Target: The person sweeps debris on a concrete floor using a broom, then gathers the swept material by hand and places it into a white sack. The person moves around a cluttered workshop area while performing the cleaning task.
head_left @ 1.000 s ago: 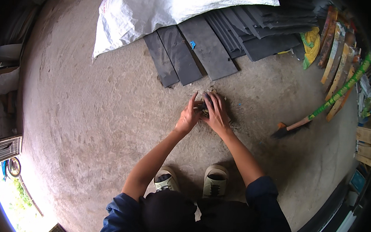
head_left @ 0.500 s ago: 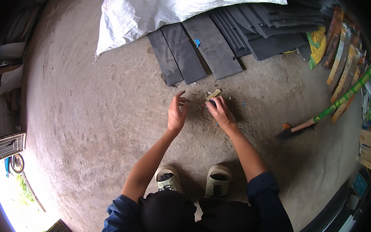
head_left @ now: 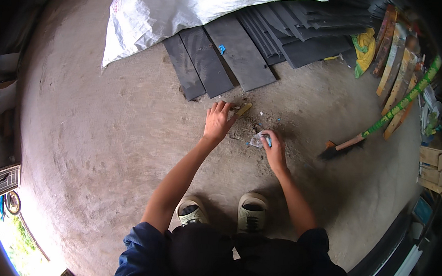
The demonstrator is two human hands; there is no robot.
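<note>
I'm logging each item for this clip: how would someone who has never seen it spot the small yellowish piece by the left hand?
Start at the dark flat slats fanned out from under the white sack. Just below their near ends, on the concrete floor, the left hand reaches out; the yellowish piece lies at its fingertips. It is the only pale yellow bit among grey crumbs.

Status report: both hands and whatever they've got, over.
Left hand open, fingertips at a small yellowish piece on the floor. Right hand pinching a pale scrap. Dark slats just beyond, brush off right.

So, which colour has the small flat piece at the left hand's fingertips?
Yellowish-tan, the small flat piece by the left hand; head view.
</note>
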